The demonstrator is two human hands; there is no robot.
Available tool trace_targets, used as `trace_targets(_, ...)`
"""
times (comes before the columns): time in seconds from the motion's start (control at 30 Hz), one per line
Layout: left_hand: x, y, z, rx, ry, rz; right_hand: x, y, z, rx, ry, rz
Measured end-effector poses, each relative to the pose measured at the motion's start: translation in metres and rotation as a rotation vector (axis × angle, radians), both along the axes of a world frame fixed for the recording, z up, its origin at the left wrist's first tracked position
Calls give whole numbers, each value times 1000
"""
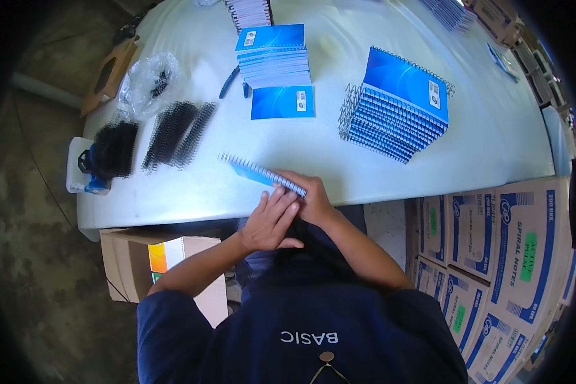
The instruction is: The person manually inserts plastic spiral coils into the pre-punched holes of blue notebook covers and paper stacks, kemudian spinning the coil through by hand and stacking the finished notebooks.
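A small spiral notebook [253,171] with a blue cover is tilted up near the table's front edge, its coil edge facing up. My right hand [313,201] is closed round the notebook's near end from behind. My left hand [272,221] lies against the coil at that same end, fingers stretched and thumb apart. Beyond them, a loose blue-covered pad [281,102] lies before a stack of punched blue pads [274,67]. To the right stands a stack of coil-bound blue notebooks [397,121]. Bundles of black spiral coils [173,134] lie to the left.
Pliers [229,83] with dark handles lie beside the pad stack. A clear plastic bag [150,83] and a white container [78,169] sit on the left. An open carton [125,265] stands below the table's left front; stacked cartons [473,237] rise at the right.
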State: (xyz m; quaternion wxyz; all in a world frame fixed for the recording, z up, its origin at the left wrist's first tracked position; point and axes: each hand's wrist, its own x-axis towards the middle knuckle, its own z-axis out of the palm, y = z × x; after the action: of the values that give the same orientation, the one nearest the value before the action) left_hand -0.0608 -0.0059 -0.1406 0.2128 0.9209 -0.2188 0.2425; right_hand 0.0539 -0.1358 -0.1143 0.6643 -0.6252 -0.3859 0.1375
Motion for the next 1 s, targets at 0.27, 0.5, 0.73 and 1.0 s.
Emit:
trace_targets(0.27,56,13,119,143,189,63,7,7,-1,-96,125,-36)
trace_targets(0.5,67,13,133,69,422,5,2,8,5,-24,243,-4)
trace_targets(0.73,76,13,132,297,307,-74,7,7,1,-252,236,4)
trace_targets(1.0,94,-3,162,160,303,-105,10,-23,34,-218,154,-16)
